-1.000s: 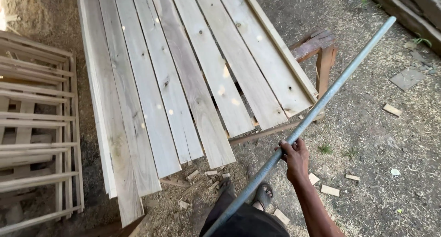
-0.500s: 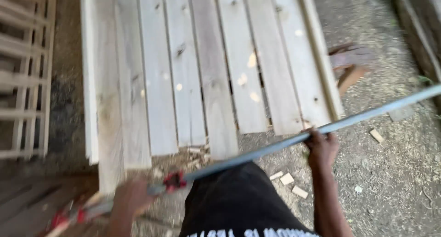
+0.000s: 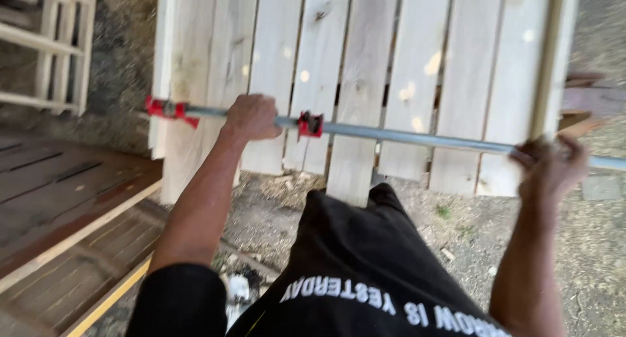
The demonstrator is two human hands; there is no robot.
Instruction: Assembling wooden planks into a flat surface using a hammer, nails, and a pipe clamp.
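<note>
Two hands: both on one long pipe clamp (image 3: pixel 404 136), held level across the middle of the frame
Left hand (image 3: pixel 251 117): grip wrapped shut around the bar, between the red end jaw (image 3: pixel 168 108) at left and the red sliding jaw (image 3: pixel 310 124) just to its right
Right hand (image 3: pixel 551 164): grip curled over the bar at the right edge of the frame; blurred, but fingers look closed on it
Clamp position: in the air over the near ends of the pale planks (image 3: pixel 355 69), not resting on them as far as I can tell
Risk: bar is long, hands wide apart; far end could swing into the plank stack or the slider could slip along the bar toward the left hand's fingers
Surface: bare dirt ground (image 3: pixel 456 219) with wood chips and offcuts
Surroundings: outdoors, dappled sun; slatted wooden frame (image 3: pixel 52 43) upper left, dark boards (image 3: pixel 59 206) lower left
</note>
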